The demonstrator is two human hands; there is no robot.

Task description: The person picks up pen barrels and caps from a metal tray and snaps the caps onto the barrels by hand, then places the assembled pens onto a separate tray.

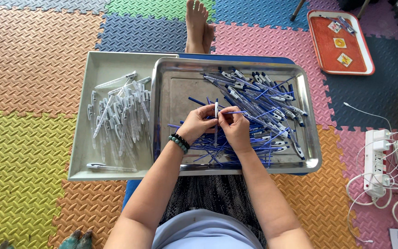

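Steel tray [171,74] of blue refills [254,99] beneath both hands' [198,123] closed grip on 1 pen [216,110].

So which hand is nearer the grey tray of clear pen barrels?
Left. The left hand sits just right of the grey tray; the right hand is farther right, over the steel tray.

My steel tray [171,74] is glossy metal; the pens [263,101] smooth plastic; the floor mats [24,152] rough, matt foam.

Both hands — left hand [198,123], right hand [234,127] — together, fingers pinched.
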